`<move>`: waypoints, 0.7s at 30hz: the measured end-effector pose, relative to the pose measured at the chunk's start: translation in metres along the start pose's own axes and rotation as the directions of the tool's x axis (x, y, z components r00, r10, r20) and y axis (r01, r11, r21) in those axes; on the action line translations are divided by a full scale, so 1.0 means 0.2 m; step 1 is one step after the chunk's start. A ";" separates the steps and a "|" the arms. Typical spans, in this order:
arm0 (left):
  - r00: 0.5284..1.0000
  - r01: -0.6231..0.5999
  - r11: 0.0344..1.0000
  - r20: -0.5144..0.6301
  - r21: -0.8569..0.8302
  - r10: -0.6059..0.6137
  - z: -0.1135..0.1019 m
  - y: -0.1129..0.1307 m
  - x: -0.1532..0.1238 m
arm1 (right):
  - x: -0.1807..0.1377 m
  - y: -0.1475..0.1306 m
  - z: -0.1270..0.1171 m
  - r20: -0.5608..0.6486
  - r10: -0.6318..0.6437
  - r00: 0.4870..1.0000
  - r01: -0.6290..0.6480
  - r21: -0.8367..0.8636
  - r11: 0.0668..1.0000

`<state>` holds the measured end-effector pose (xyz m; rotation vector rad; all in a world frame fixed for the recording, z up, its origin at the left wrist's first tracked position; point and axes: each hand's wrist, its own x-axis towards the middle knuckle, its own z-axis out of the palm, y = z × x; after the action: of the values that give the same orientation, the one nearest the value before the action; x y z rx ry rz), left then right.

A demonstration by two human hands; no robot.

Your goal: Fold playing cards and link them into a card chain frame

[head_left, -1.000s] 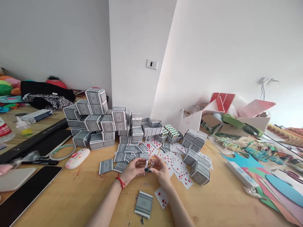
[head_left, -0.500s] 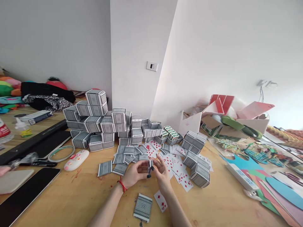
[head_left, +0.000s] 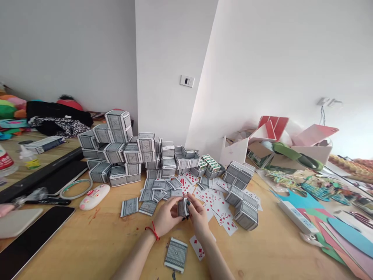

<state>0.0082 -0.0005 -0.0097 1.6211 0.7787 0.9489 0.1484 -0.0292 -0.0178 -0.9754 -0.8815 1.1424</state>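
Observation:
Between my two hands is a folded playing card (head_left: 182, 207), its grey patterned back towards me. My left hand (head_left: 167, 216), with a red cord at the wrist, grips the card's left side. On its right side the fingers of my right hand (head_left: 198, 218) are closed, dark nails showing. Below them a folded card piece (head_left: 176, 254) lies back up on the table, beside a diamond card (head_left: 197, 247) lying face up. Past my hands spread loose folded cards (head_left: 159, 185) and face-up cards (head_left: 214, 202).
Stacked card cubes (head_left: 118, 151) rise at the back left, and more card blocks (head_left: 246, 214) stand to the right. A white mouse (head_left: 94, 197) and a phone (head_left: 35, 237) lie left. On the right are a power strip (head_left: 298, 217) and coloured paper (head_left: 349, 237).
The folded card has turned from nearly edge-on so that its patterned back shows. My fingers have closed in around it, and my right fingers have shifted onto its upper right edge.

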 end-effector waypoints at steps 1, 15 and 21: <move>1.000 -0.027 0.999 -0.011 0.043 0.027 0.00 0.01 0.00 | 0.00 0.00 0.00 -0.023 -0.006 1.000 0.006 -0.001 1.000; 0.972 -0.155 0.920 -0.112 0.360 0.208 0.00 0.00 -0.02 | 0.00 0.01 0.00 -0.001 0.040 0.999 -0.039 -0.257 0.966; 0.971 -0.157 0.917 -0.111 0.365 0.211 0.00 -0.01 -0.02 | 0.00 -0.02 0.00 0.014 -0.050 0.999 0.052 -0.400 0.915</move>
<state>0.0055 -0.0034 -0.0132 1.9819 0.9534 1.1215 0.1487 -0.0296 -0.0146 -1.2755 -1.1655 0.9345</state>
